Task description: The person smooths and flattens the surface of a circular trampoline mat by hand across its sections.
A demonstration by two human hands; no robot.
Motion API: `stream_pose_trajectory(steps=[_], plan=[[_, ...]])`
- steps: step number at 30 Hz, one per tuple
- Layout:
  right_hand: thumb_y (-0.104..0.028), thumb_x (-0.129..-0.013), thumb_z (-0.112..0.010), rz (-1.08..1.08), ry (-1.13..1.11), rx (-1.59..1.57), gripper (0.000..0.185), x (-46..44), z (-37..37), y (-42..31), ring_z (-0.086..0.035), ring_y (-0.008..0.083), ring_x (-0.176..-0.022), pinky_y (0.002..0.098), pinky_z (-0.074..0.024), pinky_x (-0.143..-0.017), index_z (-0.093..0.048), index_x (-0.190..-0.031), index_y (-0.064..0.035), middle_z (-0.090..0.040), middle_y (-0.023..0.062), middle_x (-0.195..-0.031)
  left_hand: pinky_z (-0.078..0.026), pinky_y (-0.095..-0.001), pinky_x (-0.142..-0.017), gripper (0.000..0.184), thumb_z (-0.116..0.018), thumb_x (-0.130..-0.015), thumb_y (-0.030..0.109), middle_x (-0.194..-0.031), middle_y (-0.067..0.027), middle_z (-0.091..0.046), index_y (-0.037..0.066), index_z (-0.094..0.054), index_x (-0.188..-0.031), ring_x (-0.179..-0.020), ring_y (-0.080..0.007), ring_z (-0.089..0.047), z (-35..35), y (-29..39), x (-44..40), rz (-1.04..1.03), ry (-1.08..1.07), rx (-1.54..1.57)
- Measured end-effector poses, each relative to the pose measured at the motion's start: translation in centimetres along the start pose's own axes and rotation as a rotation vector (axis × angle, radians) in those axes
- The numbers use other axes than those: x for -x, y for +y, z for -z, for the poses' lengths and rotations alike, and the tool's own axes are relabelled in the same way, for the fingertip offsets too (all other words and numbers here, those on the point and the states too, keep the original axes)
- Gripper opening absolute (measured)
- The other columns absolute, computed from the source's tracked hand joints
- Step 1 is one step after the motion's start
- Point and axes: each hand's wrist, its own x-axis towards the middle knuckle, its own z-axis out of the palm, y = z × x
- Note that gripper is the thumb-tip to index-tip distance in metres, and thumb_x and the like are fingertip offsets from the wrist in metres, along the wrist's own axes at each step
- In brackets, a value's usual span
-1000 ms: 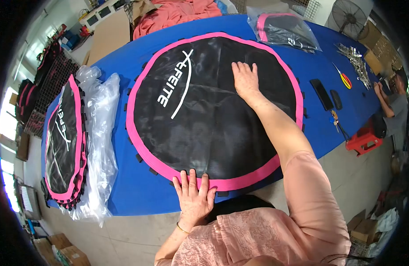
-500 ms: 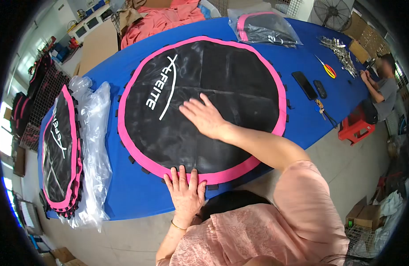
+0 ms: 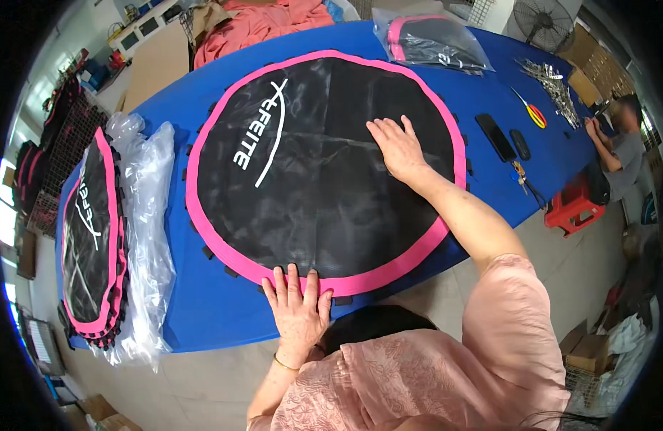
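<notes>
A round black trampoline mat (image 3: 274,215) with a pink border and white lettering lies spread flat on the blue table. Small black tabs stick out around its edge. My left hand (image 3: 300,310) rests with fingers spread on the pink border at the near side. On the right part of the black fabric, my right hand (image 3: 402,149) lies flat, fingers stretched out. Neither hand holds anything. Faint crease lines cross the mat's middle.
Folded mats (image 3: 91,244) lie at the left beside clear plastic bags (image 3: 150,230). A bagged mat (image 3: 432,44) is at the back. Rightward are a phone (image 3: 494,137), scissors (image 3: 534,115), keys (image 3: 519,172) and metal pieces (image 3: 554,82). Another person (image 3: 622,147) sits near a red stool (image 3: 576,208).
My right hand has slid across the mat from its middle to the right and slightly away from me. My left hand stays on the near border.
</notes>
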Motion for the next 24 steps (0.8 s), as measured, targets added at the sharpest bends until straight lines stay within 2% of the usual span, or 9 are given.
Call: stream_pose_trajectory(steps=[8,12,17,20,24], plan=[[-0.007,-0.1,-0.053,-0.065,0.005,0.055,0.056,-3.9,-1.3,-2.3,-0.047,0.0285,-0.15,0.0569,-0.0243,-0.128,-0.048,-0.156,-0.0091,-0.054,0.0114,-0.158,-0.021,-0.0737,-0.123,0.05,-0.065,-0.102,0.046,-0.152,-0.0294,-0.052,0.007,-0.071,-0.133,-0.151,-0.054,-0.036,-0.3,-0.2,0.2,-0.019,0.007,0.003],[-0.012,-0.102,-0.052,0.066,0.048,-0.033,0.051,-5.3,-1.5,-7.8,-0.049,0.0265,-0.147,0.0568,-0.0254,-0.127,-0.05,-0.154,-0.0103,-0.055,0.0106,-0.157,-0.021,-0.0738,-0.124,0.049,-0.066,-0.101,0.046,-0.151,-0.0294,-0.053,0.007,-0.072,-0.132,-0.151,-0.0541,-0.036,-0.4,-0.1,0.1,-0.019,0.027,0.007],[-0.012,-0.096,-0.058,0.374,0.136,-0.18,0.053,-3.2,0.7,-15.8,-0.053,0.0316,-0.141,0.0585,-0.0291,-0.124,-0.055,-0.148,-0.0056,-0.06,0.0141,-0.147,-0.022,-0.0739,-0.123,0.049,-0.066,-0.101,0.045,-0.151,-0.0295,-0.053,0.007,-0.072,-0.132,-0.15,-0.0539,-0.038,0.1,0.0,-0.2,-0.009,0.005,0.006],[-0.014,-0.095,-0.059,0.519,0.167,-0.267,0.055,-0.1,1.9,-19.3,-0.052,0.0319,-0.143,0.0601,-0.0299,-0.124,-0.055,-0.149,-0.0054,-0.059,0.0153,-0.149,-0.022,-0.0738,-0.123,0.05,-0.066,-0.101,0.045,-0.15,-0.0294,-0.054,0.007,-0.072,-0.132,-0.148,-0.0537,-0.039,0.0,0.1,-0.2,-0.023,0.024,0.004],[-0.016,-0.097,-0.058,0.616,0.099,-0.364,0.058,3.9,3.6,-21.5,-0.049,0.0314,-0.148,0.0611,-0.0262,-0.126,-0.052,-0.153,-0.0065,-0.057,0.015,-0.153,-0.022,-0.0736,-0.123,0.05,-0.067,-0.1,0.045,-0.149,-0.0284,-0.055,0.007,-0.071,-0.133,-0.148,-0.0529,-0.041,-0.2,0.1,-0.1,-0.009,0.031,-0.007]])
